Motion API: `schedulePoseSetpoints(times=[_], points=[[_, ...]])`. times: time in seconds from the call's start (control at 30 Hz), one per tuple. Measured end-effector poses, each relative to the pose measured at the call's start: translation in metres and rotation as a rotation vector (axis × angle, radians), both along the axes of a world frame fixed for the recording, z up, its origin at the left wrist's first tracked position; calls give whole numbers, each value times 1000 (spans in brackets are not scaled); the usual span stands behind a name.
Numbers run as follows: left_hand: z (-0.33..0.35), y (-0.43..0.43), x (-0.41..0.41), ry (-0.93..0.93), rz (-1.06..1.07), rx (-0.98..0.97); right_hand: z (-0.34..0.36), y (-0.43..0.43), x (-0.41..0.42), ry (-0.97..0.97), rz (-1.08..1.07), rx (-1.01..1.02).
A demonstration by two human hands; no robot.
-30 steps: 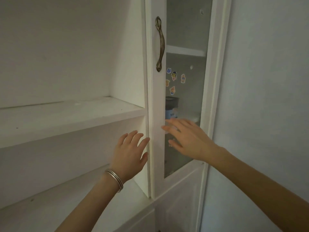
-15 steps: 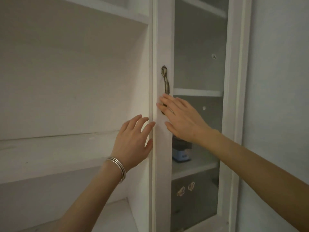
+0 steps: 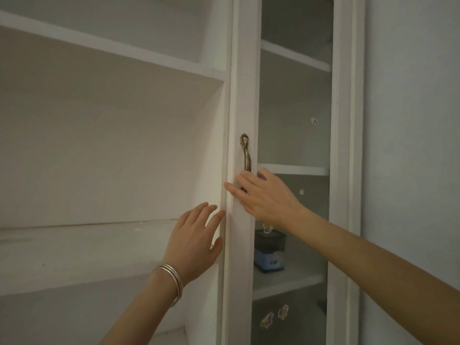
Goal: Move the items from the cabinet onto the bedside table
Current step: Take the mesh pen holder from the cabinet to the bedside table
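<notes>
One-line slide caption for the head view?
Right hand at the brass handle of the glass door, left hand open beside it, blue-and-black box on the shelf inside.

Handle (image 3: 245,155): lower end hidden behind fingers of right hand (image 3: 266,195); contact not determinable.
Container (image 3: 270,252), below that hand: left side hidden by door (image 3: 245,270), label too small to read.
Sticker (image 3: 267,227), under the wrist: half covered.
Forearms: cut off at bottom and right edges.

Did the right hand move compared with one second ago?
Yes. The right hand rose from well below the brass handle up to its lower end.
</notes>
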State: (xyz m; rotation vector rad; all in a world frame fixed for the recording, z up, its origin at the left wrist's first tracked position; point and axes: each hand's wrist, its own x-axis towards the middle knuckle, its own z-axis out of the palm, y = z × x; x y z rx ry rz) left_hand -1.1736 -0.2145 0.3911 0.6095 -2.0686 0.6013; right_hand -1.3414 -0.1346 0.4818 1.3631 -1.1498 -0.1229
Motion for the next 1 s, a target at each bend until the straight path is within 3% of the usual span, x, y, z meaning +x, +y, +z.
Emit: schedulePoseSetpoints(times=[0.27,0.73,0.83,1.0], points=[[-17,-11,-1,-3,-55,89,5,-1,15,-62,80,-35],[-19,-31,22,-42,-134,115,5,-11,44,-200,-229,-7],[-14,-21,26,-56,-119,158,9,-10,49,-243,-219,21],[-16,-6,32,-32,-96,63,9,33,41,-232,-174,11]])
